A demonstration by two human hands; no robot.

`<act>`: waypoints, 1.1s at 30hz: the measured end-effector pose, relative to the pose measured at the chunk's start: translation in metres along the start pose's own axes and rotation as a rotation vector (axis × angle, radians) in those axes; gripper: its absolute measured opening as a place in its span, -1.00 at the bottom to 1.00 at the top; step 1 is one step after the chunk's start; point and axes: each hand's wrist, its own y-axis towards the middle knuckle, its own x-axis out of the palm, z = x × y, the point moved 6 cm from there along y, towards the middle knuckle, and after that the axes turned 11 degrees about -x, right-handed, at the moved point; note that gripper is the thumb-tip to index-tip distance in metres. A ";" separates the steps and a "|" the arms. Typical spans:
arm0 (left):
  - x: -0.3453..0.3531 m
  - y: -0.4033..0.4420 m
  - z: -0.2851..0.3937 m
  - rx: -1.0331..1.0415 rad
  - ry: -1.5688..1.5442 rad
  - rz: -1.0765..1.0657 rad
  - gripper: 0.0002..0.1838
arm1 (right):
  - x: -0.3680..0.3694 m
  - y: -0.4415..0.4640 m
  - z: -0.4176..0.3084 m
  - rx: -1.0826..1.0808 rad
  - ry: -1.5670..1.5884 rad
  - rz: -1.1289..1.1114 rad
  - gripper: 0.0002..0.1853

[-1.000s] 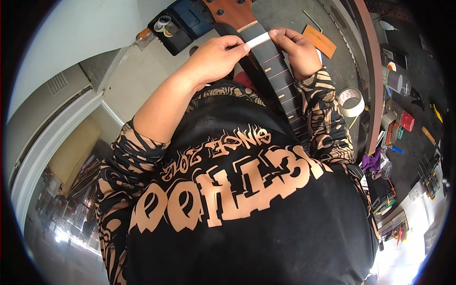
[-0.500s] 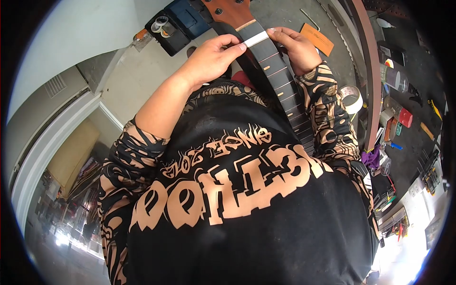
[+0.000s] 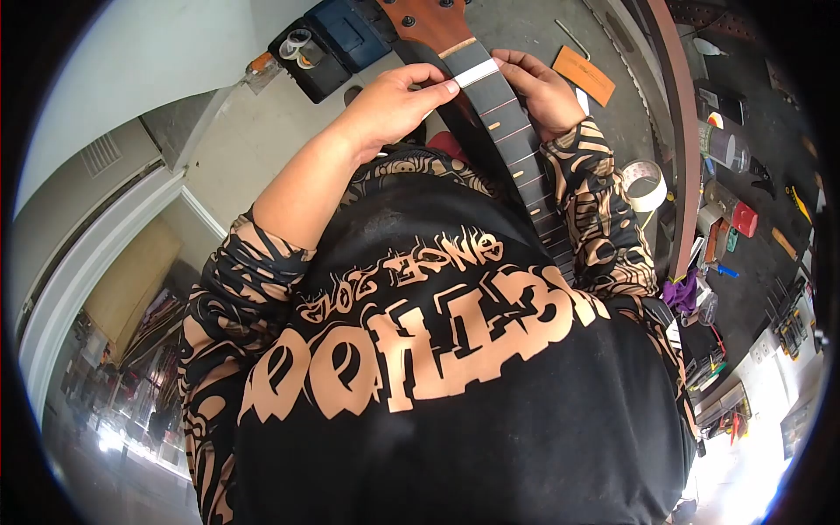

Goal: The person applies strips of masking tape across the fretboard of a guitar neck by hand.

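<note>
A guitar neck (image 3: 511, 133) runs up from my body, its dark fretboard facing me and its reddish-brown headstock (image 3: 433, 22) at the top. Across the fretboard near the nut lies a white strip (image 3: 479, 73) that looks like masking tape. My left hand (image 3: 398, 103) is closed at the strip's left end, thumb over the neck's edge and fingers bent. At the opposite end, my right hand (image 3: 547, 94) has its thumb and forefinger pressed together at the strip's edge, the other fingers curled.
An orange-brown piece (image 3: 584, 75) lies beyond my right hand. A roll of tape (image 3: 645, 185) stands by my right sleeve. Tools and bottles crowd the dark bench (image 3: 744, 201) behind a brown edge (image 3: 687, 131). An open dark toolbox (image 3: 337, 48) sits at upper left.
The neck and strip appear shifted slightly right in view. My right thumb has drawn in a little, and a white patch now shows beside the orange-brown piece. The left hand keeps its place.
</note>
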 end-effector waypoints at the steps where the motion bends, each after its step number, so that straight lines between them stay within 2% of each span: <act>1: 0.000 0.000 -0.001 -0.007 -0.001 0.009 -0.75 | -0.002 0.000 -0.001 -0.029 -0.010 0.042 -0.59; 5: 0.000 0.004 -0.002 -0.002 -0.033 -0.017 -0.74 | -0.021 -0.001 -0.004 -0.130 -0.157 0.177 -0.61; 7: -0.001 0.003 -0.001 0.011 -0.014 0.002 -0.74 | -0.018 -0.020 -0.038 -0.378 -0.358 0.238 -0.68; 9: -0.002 0.003 -0.002 -0.002 -0.007 0.000 -0.74 | -0.012 -0.032 -0.051 -0.400 -0.421 0.245 -0.76; 11: -0.002 0.004 0.000 -0.005 0.006 -0.009 -0.75 | 0.005 -0.039 -0.065 -0.594 -0.718 0.156 -0.78; 15: -0.003 0.005 -0.002 -0.033 0.003 -0.003 -0.71 | 0.022 -0.032 -0.053 -0.634 -0.871 0.170 -0.74; 17: -0.005 0.005 -0.004 -0.031 0.009 0.014 -0.68 | 0.031 -0.030 -0.055 -0.591 -0.862 0.128 -0.73; 20: -0.006 0.007 -0.005 -0.043 -0.015 -0.020 -0.73 | 0.032 -0.025 -0.057 -0.548 -0.871 0.040 -0.70; 22: -0.005 0.009 -0.008 -0.079 -0.058 -0.073 -0.63 | 0.029 -0.022 -0.058 -0.548 -0.886 -0.004 -0.69; 25: -0.004 0.008 -0.006 -0.053 -0.063 -0.080 -0.61 | 0.023 -0.015 -0.053 -0.486 -0.841 -0.051 -0.66; 27: -0.004 0.009 -0.006 -0.044 -0.056 -0.067 -0.66 | 0.022 -0.015 -0.052 -0.668 -0.923 -0.117 -0.64; 30: -0.006 0.005 -0.003 -0.044 -0.050 -0.056 -0.70 | -0.023 -0.021 -0.053 -0.513 -0.838 0.144 -0.63; 31: -0.006 0.004 -0.003 -0.058 -0.049 -0.061 -0.70 | -0.043 -0.027 -0.057 -0.540 -0.922 0.247 -0.63; 33: -0.006 0.006 -0.008 -0.062 -0.063 -0.086 -0.69 | -0.083 -0.042 -0.058 -0.231 -1.163 0.452 -0.64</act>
